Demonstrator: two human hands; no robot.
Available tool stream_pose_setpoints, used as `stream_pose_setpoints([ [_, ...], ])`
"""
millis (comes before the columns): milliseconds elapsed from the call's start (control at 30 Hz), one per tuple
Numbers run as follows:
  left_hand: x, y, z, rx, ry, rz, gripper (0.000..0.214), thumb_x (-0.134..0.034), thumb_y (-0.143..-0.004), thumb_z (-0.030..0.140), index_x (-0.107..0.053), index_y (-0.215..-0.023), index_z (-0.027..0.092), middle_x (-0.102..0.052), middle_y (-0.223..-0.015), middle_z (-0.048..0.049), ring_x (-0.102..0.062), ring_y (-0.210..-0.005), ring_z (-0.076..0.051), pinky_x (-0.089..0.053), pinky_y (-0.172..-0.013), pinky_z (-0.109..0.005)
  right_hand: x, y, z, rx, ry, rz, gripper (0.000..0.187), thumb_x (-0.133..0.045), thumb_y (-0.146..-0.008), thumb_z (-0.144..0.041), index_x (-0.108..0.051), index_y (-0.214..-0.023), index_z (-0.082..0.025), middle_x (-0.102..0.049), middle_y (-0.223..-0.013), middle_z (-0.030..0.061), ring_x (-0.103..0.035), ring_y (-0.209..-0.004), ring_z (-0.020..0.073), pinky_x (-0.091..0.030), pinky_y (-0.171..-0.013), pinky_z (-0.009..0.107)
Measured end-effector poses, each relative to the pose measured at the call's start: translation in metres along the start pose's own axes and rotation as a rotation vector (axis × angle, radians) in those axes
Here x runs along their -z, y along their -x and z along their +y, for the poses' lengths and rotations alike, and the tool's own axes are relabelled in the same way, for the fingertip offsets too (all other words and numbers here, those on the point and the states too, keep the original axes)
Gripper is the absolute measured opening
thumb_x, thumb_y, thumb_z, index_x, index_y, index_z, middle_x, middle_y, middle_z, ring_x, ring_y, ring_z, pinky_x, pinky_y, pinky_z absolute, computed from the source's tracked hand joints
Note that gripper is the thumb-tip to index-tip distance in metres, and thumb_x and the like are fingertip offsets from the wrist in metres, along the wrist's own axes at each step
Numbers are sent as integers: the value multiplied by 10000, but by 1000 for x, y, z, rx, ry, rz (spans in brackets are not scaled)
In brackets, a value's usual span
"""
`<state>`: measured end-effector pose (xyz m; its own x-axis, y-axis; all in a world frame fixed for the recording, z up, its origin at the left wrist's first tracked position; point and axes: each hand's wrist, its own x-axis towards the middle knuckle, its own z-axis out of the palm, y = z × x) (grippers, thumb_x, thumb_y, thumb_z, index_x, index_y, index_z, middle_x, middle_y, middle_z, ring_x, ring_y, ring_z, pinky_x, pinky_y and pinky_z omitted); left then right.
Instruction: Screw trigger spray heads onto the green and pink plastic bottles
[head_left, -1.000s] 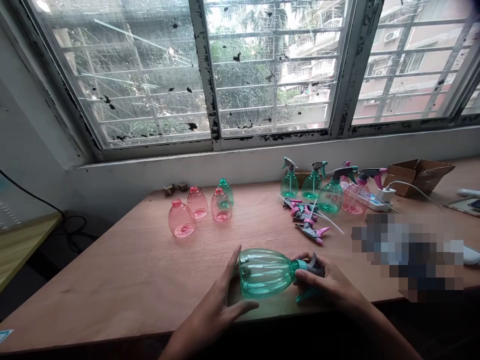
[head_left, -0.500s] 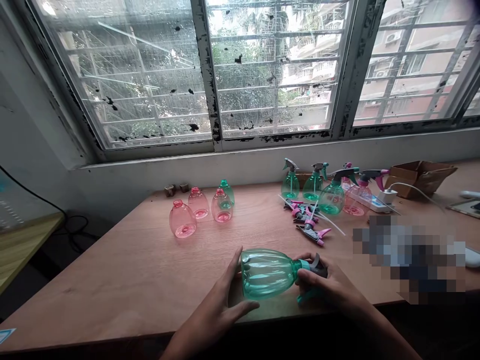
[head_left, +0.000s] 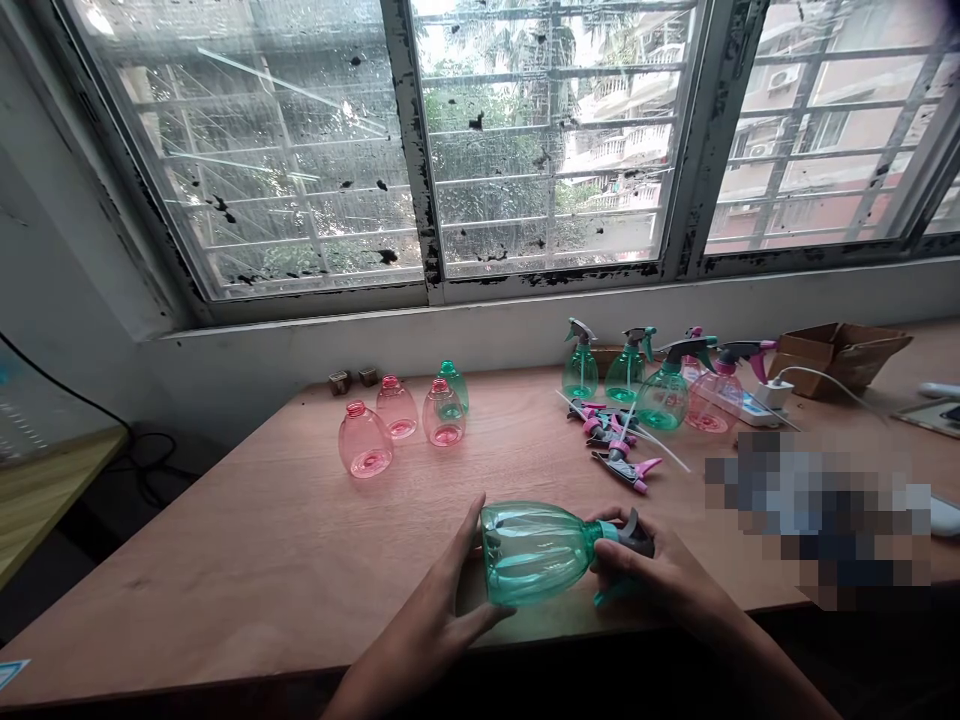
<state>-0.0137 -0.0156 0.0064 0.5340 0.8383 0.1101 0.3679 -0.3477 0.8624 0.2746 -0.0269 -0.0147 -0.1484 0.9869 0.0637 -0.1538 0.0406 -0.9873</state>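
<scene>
At the lower centre of the frame, the left hand (head_left: 435, 612) grips the base of a green bottle (head_left: 534, 552), thumb in front and fingers curled behind. The bottle lies on its side close to the near edge of the table (head_left: 247, 570), neck pointing right. It cannot be told whether it rests on the wood or hangs just above it. The right hand (head_left: 664, 585) has its fingers closed round the grey spray head (head_left: 636, 538) at that neck.

The risks appear to be these. The bottle looks thin and smooth, so a slack grip could let it roll off the near edge. If the head sits crooked on the neck, twisting it could jam the thread.

Farther back, loose heads (head_left: 619, 455) lie right of centre and capless pink bottles (head_left: 365, 442) stand left of centre. Finished sprayers (head_left: 660, 388) line the upper right beside a box (head_left: 836, 350).
</scene>
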Motion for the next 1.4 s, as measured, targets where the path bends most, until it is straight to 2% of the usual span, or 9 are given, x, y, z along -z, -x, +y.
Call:
stream_pose_setpoints([
  [167, 0, 2, 6, 95, -9, -19, 1071, -763, -820, 274, -15, -1586, 306, -223, -1654, -44, -133, -1532, -280, -123, -1256, -473, -1, 1, -1, -11, 28, -3, 425, -796, -780, -460, -622, -1015, -153, -737, -661, 8, -693, -612, 186, -558, -597, 285],
  [333, 2, 0, 10, 135, -38, -41, 1005, -751, -837, 321, -92, -1590, 235, -169, -1665, -61, -161, -1527, -277, -146, -1259, -433, 0, 1, -1, -6, 51, 0, 423, -796, -778, -448, -630, -1027, -149, -735, -668, 10, -698, -619, 197, -566, -607, 308],
  [433, 2, 0, 8, 123, -53, -38, 1007, -754, -840, 330, -87, -1590, 251, -180, -1664, -62, -181, -1523, -272, -151, -1258, -429, 0, 1, 0, -7, 54, 3, 428, -794, -778, -451, -629, -1037, -152, -736, -665, 5, -702, -617, 197, -569, -603, 307],
  [633, 0, 2, 7, 55, -19, -7, 1011, -697, -860, 249, 6, -1583, 325, -268, -1637, -54, -207, -1512, -299, -158, -1242, -496, 0, 0, 1, -14, 54, 6, 451, -805, -758, -480, -633, -1026, -161, -741, -663, 6, -706, -623, 202, -576, -609, 313],
  [800, 1, 1, 14, 115, -1, -24, 1180, -812, -755, 242, 25, -1584, 297, -279, -1634, -79, -182, -1515, -332, -151, -1241, -503, 1, 0, 2, -16, 80, 2, 469, -791, -763, -506, -629, -1040, -165, -741, -655, 12, -705, -619, 209, -571, -609, 327],
  [967, 1, 1, 12, 107, -47, -18, 1021, -780, -811, 297, -116, -1587, 279, -218, -1655, -69, -202, -1514, -303, -176, -1246, -460, 1, 0, 1, -16, 71, 0, 470, -797, -761, -495, -626, -1045, -162, -736, -658, 8, -706, -628, 209, -569, -616, 331],
  [1167, 0, 2, 3, 2, -55, -35, 977, -630, -914, 223, 84, -1571, 345, -207, -1659, -40, -169, -1525, -275, -168, -1241, -490, -1, 1, -1, -7, 58, 0, 459, -801, -756, -499, -636, -1019, -161, -733, -661, 6, -701, -617, 207, -562, -611, 334],
  [1267, 1, 2, 6, 67, -56, -49, 1050, -693, -880, 273, 94, -1574, 301, -219, -1655, -65, -138, -1530, -287, -142, -1245, -491, -1, 1, -1, -7, 60, 8, 479, -800, -753, -509, -632, -1033, -159, -734, -658, 8, -701, -617, 208, -561, -613, 333],
  [1400, 3, 2, 11, 136, -47, -59, 1014, -730, -860, 342, -33, -1592, 250, -142, -1670, -75, -122, -1533, -287, -117, -1254, -468, -1, 1, -1, -22, 66, -1, 471, -798, -757, -504, -632, -1037, -164, -735, -669, 9, -704, -625, 213, -568, -614, 339],
])
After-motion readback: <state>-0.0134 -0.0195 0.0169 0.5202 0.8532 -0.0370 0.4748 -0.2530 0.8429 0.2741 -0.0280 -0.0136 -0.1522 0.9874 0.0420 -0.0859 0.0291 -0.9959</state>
